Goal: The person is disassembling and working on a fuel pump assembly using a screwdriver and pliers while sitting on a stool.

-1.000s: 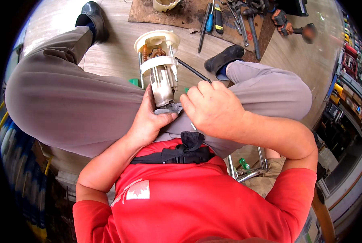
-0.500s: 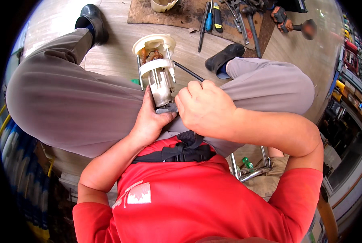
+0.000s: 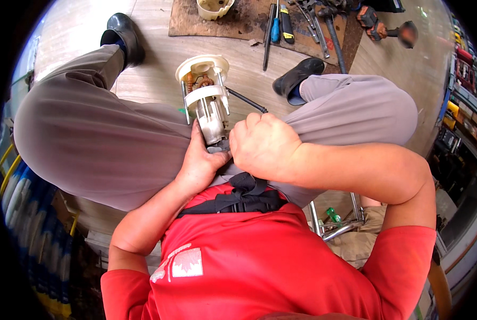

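Note:
Between my knees is a fuel pump assembly [image 3: 211, 128], with a cream round flange at its far end, metal guide rods, coiled brown hoses and a clear-and-metal pump body. A thin black rod [image 3: 243, 97] sticks out from its right side. My left hand [image 3: 198, 165] is closed around the near end of the pump body, where a grey fitting [image 3: 219, 146] shows. Right beside that fitting is my right hand [image 3: 265, 143], its fingers curled into a fist with the back of the hand upward. Whatever it grips is hidden.
Beyond my feet lies a stained board [image 3: 190, 24] with a cream cup-like part [image 3: 214, 8], a blue-handled screwdriver [image 3: 275, 29], a utility knife [image 3: 287, 26] and a hammer [image 3: 332, 37]. A cordless power tool [image 3: 374, 24] rests farther right. Loaded shelves [image 3: 465, 101] line the right side.
The whole view has shifted slightly. My right hand has moved a little to the left, closer to the pump's near end. My left hand keeps its hold.

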A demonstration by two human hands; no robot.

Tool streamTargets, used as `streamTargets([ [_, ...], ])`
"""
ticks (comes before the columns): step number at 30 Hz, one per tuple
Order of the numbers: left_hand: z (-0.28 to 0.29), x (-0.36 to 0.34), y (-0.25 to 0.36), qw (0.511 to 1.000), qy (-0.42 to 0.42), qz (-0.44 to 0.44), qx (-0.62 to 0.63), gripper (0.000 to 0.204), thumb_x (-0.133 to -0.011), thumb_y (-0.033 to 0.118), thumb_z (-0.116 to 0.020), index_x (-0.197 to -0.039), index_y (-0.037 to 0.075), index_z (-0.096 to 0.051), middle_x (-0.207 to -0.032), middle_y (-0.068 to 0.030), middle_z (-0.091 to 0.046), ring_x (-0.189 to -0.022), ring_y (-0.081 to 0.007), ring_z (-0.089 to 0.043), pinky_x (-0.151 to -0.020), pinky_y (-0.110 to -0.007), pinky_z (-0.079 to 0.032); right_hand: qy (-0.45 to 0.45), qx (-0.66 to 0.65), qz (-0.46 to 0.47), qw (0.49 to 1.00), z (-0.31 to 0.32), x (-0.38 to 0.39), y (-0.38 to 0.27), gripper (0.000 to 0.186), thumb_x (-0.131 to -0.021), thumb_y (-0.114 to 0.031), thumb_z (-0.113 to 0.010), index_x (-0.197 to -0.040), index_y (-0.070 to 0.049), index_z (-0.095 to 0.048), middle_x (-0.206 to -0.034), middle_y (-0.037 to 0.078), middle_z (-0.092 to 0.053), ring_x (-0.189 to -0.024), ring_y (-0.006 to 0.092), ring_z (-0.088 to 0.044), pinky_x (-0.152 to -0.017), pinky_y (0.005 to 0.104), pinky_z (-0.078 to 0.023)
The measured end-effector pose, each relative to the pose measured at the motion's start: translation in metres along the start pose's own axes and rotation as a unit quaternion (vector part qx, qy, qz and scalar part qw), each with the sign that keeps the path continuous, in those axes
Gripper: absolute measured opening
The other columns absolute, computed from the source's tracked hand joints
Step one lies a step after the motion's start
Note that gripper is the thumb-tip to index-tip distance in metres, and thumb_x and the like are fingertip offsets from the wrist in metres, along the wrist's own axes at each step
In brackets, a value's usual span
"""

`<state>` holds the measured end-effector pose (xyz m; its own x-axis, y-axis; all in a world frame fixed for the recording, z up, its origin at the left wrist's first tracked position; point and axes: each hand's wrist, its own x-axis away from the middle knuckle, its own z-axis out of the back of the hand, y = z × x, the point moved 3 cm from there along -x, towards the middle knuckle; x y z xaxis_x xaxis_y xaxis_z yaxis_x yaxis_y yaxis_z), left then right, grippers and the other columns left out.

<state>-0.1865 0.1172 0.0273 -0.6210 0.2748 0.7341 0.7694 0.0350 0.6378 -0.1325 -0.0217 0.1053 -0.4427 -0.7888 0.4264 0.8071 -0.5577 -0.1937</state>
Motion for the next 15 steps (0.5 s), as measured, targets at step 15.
streamTargets([
  [15, -0.007, -0.001, 0.018, 0.994, -0.052, -0.008, 0.101, 0.112, -0.073, -0.009, -0.069, -0.156, 0.005, 0.005, -0.145, -0.0152, -0.037, -0.129, -0.0234, -0.043, -0.105, -0.034, -0.04, 0.065, -0.06, -0.032, 0.996, 0.007, 0.023, 0.024, 0.014, -0.069, -0.022, -0.061, -0.077, -0.009, -0.061, -0.07, 0.003, -0.052, -0.066, 0.019, -0.056, -0.054, 0.03, -0.047],
])
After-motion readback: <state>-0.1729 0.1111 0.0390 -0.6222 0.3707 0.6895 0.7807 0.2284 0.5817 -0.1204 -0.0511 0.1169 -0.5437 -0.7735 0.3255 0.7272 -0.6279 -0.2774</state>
